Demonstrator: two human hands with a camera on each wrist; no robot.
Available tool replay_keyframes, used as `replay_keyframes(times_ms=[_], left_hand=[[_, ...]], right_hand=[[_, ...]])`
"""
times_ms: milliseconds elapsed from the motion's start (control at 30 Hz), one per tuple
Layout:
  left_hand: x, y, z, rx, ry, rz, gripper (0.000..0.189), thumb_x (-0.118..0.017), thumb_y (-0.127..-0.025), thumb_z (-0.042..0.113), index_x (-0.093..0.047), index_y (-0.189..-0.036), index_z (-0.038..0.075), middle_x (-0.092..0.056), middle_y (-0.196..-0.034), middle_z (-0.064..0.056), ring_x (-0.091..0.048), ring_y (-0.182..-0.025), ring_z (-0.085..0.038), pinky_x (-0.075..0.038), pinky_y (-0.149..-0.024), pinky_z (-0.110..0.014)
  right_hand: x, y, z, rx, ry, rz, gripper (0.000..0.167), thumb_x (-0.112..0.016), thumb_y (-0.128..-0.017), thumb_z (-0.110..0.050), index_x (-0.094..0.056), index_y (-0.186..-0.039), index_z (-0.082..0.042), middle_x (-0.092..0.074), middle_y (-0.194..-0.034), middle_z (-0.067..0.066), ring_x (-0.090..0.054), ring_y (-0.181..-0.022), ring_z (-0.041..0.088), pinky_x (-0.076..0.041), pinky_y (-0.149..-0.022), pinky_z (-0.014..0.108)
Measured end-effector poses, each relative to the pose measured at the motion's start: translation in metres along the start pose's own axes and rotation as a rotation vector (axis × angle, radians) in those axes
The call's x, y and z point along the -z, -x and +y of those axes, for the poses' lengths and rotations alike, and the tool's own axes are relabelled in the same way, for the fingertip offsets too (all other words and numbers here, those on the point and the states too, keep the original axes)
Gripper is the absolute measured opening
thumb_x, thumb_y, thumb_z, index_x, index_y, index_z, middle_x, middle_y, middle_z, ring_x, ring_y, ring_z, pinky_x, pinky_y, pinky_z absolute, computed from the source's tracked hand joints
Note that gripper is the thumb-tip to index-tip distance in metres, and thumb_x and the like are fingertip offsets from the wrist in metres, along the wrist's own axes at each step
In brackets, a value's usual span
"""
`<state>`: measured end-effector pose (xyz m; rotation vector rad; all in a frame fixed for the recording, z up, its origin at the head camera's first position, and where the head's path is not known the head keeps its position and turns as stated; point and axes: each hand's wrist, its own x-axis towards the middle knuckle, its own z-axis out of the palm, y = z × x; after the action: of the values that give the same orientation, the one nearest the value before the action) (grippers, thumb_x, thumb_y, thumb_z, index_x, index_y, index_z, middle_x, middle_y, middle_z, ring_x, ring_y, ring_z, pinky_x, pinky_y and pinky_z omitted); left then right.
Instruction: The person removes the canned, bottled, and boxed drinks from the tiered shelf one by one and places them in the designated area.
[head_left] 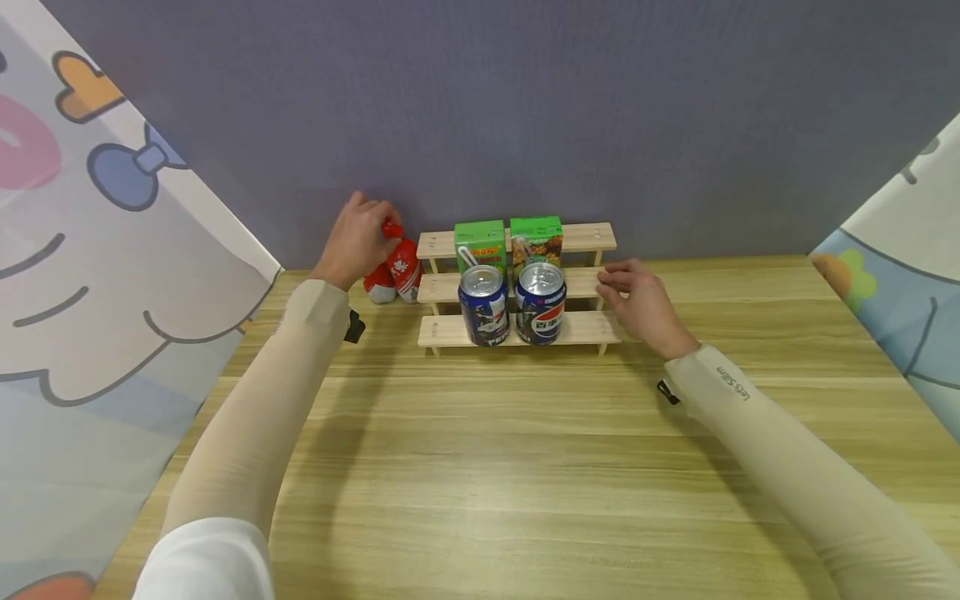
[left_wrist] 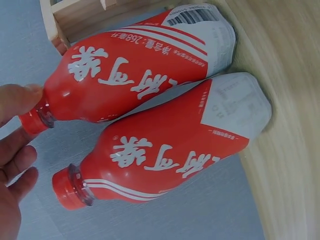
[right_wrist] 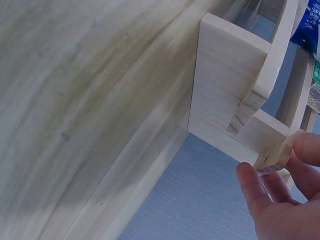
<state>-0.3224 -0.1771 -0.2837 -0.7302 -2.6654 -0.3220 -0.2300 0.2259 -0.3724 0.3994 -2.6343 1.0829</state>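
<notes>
My left hand (head_left: 362, 237) pinches the capped neck of a red cola bottle (left_wrist: 135, 70), thumb on one side and fingers on the other. This bottle stands right beside the left end of a three-tier wooden display rack (head_left: 585, 329). A second red cola bottle (left_wrist: 165, 142) leans close along it, its red cap free of the fingers. At the rack's other end, my right hand (head_left: 641, 307) grips the tip of the middle plank (right_wrist: 277, 155) between thumb and fingers.
Two blue Pepsi cans (head_left: 483, 307) stand on the lowest tier. Behind them, two green boxes (head_left: 480, 237) sit higher on the rack. A grey panel (head_left: 480, 108) rises behind the wood-grain table (head_left: 480, 467), with cartoon-printed panels (head_left: 82, 250) at both sides.
</notes>
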Motion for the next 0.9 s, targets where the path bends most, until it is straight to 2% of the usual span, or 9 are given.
replay_keyframes(times_ms=[200,433,600,900], left_hand=[[0.002,-0.001,0.0,-0.006,-0.014,-0.002,0.021,-0.075,-0.077,0.006,-0.062,-0.094,0.005,-0.064,-0.094,-0.01,-0.041,-0.091,-0.029,-0.032,-0.079,-0.041],[0.005,0.001,0.0,0.048,-0.032,-0.052,0.021,-0.072,-0.081,0.011,-0.062,-0.099,0.007,-0.065,-0.1,-0.01,-0.041,-0.096,-0.028,-0.026,-0.081,-0.044],[0.006,0.002,0.002,0.055,-0.031,-0.05,0.021,-0.07,-0.083,0.014,-0.062,-0.101,0.007,-0.065,-0.102,-0.01,-0.041,-0.095,-0.028,-0.025,-0.081,-0.045],[0.013,0.0,0.025,-0.002,0.05,-0.015,0.029,-0.068,-0.086,0.018,-0.062,-0.111,0.004,-0.061,-0.114,-0.011,-0.04,-0.103,-0.028,-0.024,-0.085,-0.045]], right_hand=[[0.002,0.001,0.0,-0.006,0.006,-0.001,0.027,-0.057,-0.093,-0.003,-0.059,-0.114,0.014,-0.049,-0.119,0.024,-0.057,-0.102,0.041,-0.049,-0.084,0.046],[0.001,0.001,-0.001,-0.014,0.012,-0.008,0.028,-0.057,-0.094,-0.005,-0.059,-0.115,0.014,-0.049,-0.12,0.023,-0.058,-0.103,0.041,-0.048,-0.084,0.046],[0.0,0.002,-0.001,-0.015,0.006,-0.013,0.029,-0.057,-0.094,-0.005,-0.059,-0.116,0.013,-0.049,-0.12,0.023,-0.057,-0.104,0.04,-0.048,-0.085,0.046],[0.0,0.001,0.0,-0.022,0.008,-0.018,0.03,-0.057,-0.094,-0.006,-0.059,-0.117,0.013,-0.049,-0.121,0.022,-0.058,-0.104,0.039,-0.048,-0.085,0.046]])
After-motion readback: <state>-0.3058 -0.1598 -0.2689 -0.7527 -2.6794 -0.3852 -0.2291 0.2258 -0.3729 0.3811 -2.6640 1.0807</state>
